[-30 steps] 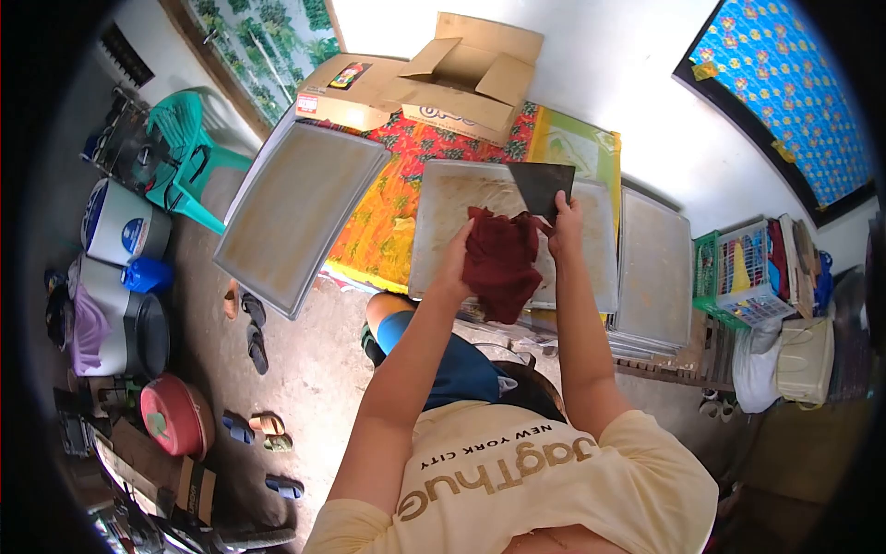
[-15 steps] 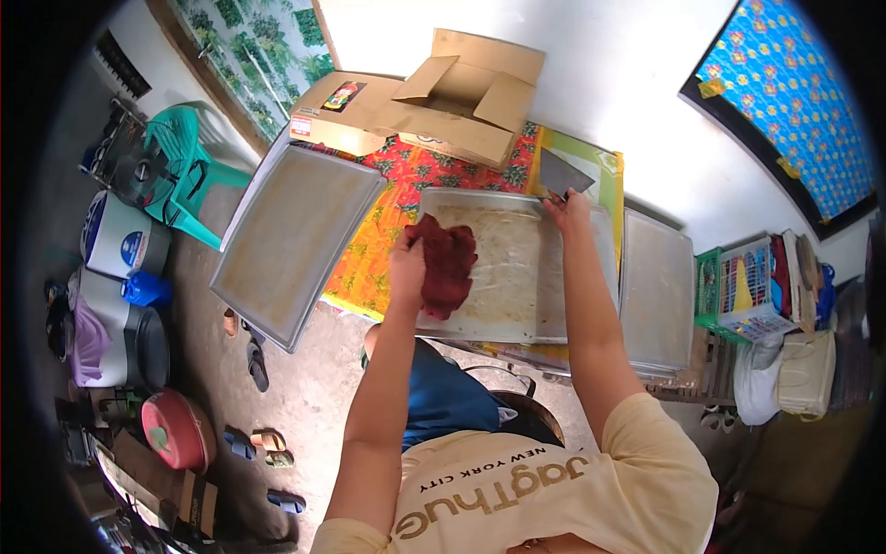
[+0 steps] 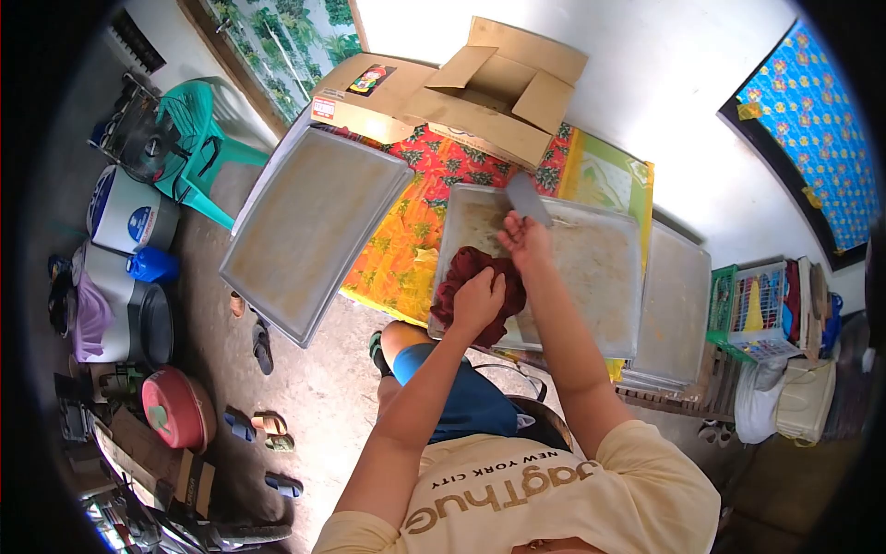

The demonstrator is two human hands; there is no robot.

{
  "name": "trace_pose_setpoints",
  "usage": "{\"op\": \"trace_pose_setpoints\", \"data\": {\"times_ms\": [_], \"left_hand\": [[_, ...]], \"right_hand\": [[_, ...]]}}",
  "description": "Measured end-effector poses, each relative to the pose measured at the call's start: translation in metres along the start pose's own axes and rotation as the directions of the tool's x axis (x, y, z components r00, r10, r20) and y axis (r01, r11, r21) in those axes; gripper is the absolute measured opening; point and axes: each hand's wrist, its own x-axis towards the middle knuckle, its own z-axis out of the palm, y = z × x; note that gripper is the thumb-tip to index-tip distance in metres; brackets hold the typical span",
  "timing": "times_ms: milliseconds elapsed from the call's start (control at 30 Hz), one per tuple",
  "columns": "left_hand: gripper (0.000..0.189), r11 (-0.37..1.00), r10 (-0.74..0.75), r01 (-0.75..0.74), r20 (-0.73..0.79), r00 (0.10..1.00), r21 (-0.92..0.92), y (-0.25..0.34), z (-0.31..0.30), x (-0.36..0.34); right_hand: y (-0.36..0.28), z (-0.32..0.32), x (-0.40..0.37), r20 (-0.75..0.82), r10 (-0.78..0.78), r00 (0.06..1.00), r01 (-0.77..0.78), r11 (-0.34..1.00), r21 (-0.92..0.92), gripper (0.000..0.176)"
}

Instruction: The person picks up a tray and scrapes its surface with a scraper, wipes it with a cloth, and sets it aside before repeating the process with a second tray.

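My left hand is closed on a bunched dark red cloth over the left part of a metal baking tray. My right hand holds a flat grey scraper, its blade pointing away from me above the tray's far left part. The scraper is slightly smeared by motion, and its handle is hidden in the hand. Brownish marks and residue show on the tray's surface. The two hands are close together, the right one farther from my body.
Another tray leans out over the table's left edge. More trays lie at the right. An open cardboard box and a closed-looking carton stand at the back. A green chair is at the left; slippers lie on the floor.
My right hand has moved left with the scraper, from the tray's far right corner. My left hand has moved right and slightly nearer my body with the cloth. The view has shifted a little.
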Motion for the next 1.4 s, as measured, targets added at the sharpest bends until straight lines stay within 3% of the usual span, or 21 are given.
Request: {"op": "trace_pose_setpoints", "data": {"times_ms": [100, 200, 333, 433, 567, 633, 733, 800, 833, 900, 933, 1000, 1067, 1100, 1133, 1167, 1200, 1233, 1300, 1333, 1400], "left_hand": [[0.028, 0.998, 0.049, -0.049, -0.018, 0.999, -0.038, -0.004, 0.002, 0.0], [0.031, 0.997, 0.051, -0.05, 0.02, 0.998, -0.062, -0.003, -0.001, -0.004], [0.033, 0.986, 0.131, -0.131, -0.002, 0.991, -0.1, -0.002, -0.005, -0.006], [0.033, 0.971, 0.205, -0.205, -0.008, 0.979, -0.121, -0.01, -0.005, -0.009], [0.031, 0.966, 0.197, -0.202, -0.045, 0.979, -0.159, -0.007, -0.006, -0.011], [0.028, 0.966, 0.199, -0.202, -0.038, 0.979, -0.16, -0.007, -0.007, -0.009], [0.027, 0.989, 0.008, -0.001, 0.046, 0.999, -0.151, -0.025, 0.005, 0.005], [0.027, 0.933, -0.031, -0.002, -0.085, 0.996, -0.36, -0.03, 0.002, 0.019], [0.027, 0.889, -0.061, -0.012, -0.146, 0.987, -0.457, -0.032, -0.002, 0.028], [0.032, 0.516, -0.258, 0.102, -0.041, 0.965, -0.851, -0.021, -0.02, 0.042], [0.034, 0.347, -0.231, 0.121, 0.041, 0.972, -0.93, -0.014, -0.03, 0.045], [0.039, -0.019, -0.14, 0.184, 0.185, 0.973, -0.983, 0.001, -0.05, 0.043], [0.043, 0.432, -0.11, 0.134, 0.095, 0.989, -0.892, 0.006, -0.068, 0.031], [0.045, 0.628, -0.076, 0.089, 0.052, 0.996, -0.773, 0.01, -0.079, 0.027], [0.044, 0.841, 0.004, -0.075, -0.132, 0.991, -0.536, 0.015, -0.09, 0.016], [0.042, 0.941, 0.001, -0.075, -0.219, 0.976, -0.329, -0.001, -0.09, 0.006], [0.041, 0.993, 0.019, -0.052, -0.303, 0.953, -0.104, -0.028, -0.084, -0.002], [0.04, 0.992, 0.057, -0.01, -0.38, 0.923, 0.125, -0.049, -0.082, -0.011], [0.037, 0.942, -0.187, 0.273, -0.368, 0.911, 0.197, -0.066, -0.086, -0.038], [0.037, 0.922, -0.354, 0.377, -0.201, 0.913, 0.091, -0.07, -0.089, -0.047], [0.039, 0.796, -0.583, 0.601, 0.183, 0.791, -0.064, -0.067, -0.099, -0.057]], "right_hand": [[0.032, 0.042, -0.012, 0.07, 0.042, 0.997, -0.032, 0.989, -0.145, 0.019], [0.035, 0.077, 0.009, 0.272, 0.094, 0.958, 0.018, 0.924, -0.381, 0.02], [0.035, 0.122, 0.035, 0.132, 0.062, 0.989, 0.006, 0.886, -0.463, 0.021], [0.04, 0.133, 0.056, 0.138, 0.107, 0.985, -0.026, 0.872, -0.488, 0.021], [0.044, 0.124, 0.072, 0.196, 0.218, 0.956, -0.11, 0.887, -0.448, 0.029], [0.04, 0.118, 0.062, 0.2, 0.185, 0.962, -0.074, 0.885, -0.46, 0.039], [0.021, 0.098, -0.014, 0.263, 0.0, 0.965, 0.15, 0.82, -0.552, 0.058], [0.029, 0.051, -0.013, 0.444, -0.161, 0.881, 0.411, 0.725, -0.553, 0.068], [0.031, 0.029, -0.014, 0.531, -0.229, 0.816, 0.531, 0.659, -0.532, 0.074], [0.022, -0.004, -0.042, 0.671, -0.288, 0.683, 0.713, 0.463, -0.526, 0.075], [0.017, -0.013, -0.06, 0.734, -0.302, 0.608, 0.787, 0.356, -0.505, 0.075], [0.01, -0.007, -0.106, 0.658, -0.195, 0.728, 0.627, 0.578, -0.522, 0.073], [0.016, -0.026, -0.086, 0.614, -0.035, 0.788, 0.418, 0.764, -0.492, 0.069], [0.015, -0.035, -0.061, 0.615, -0.116, 0.78, 0.488, 0.728, -0.482, 0.067], [0.013, -0.04, -0.038, 0.617, -0.193, 0.763, 0.555, 0.686, -0.471, 0.066], [0.011, -0.039, -0.025, 0.618, -0.268, 0.739, 0.616, 0.64, -0.459, 0.064], [-0.001, -0.022, -0.034, 0.589, -0.302, 0.75, 0.605, 0.673, -0.426, 0.058], [-0.012, -0.008, -0.035, 0.568, -0.355, 0.743, 0.667, 0.474, -0.576, 0.058], [-0.024, 0.01, -0.027, 0.55, -0.456, 0.7, 0.622, 0.011, -0.783, 0.06], [-0.02, 0.02, -0.013, 0.49, -0.467, 0.736, 0.551, -0.006, -0.834, 0.064], [0.001, 0.05, 0.009, 0.366, -0.494, 0.788, 0.401, -0.04, -0.915, 0.075]]}}
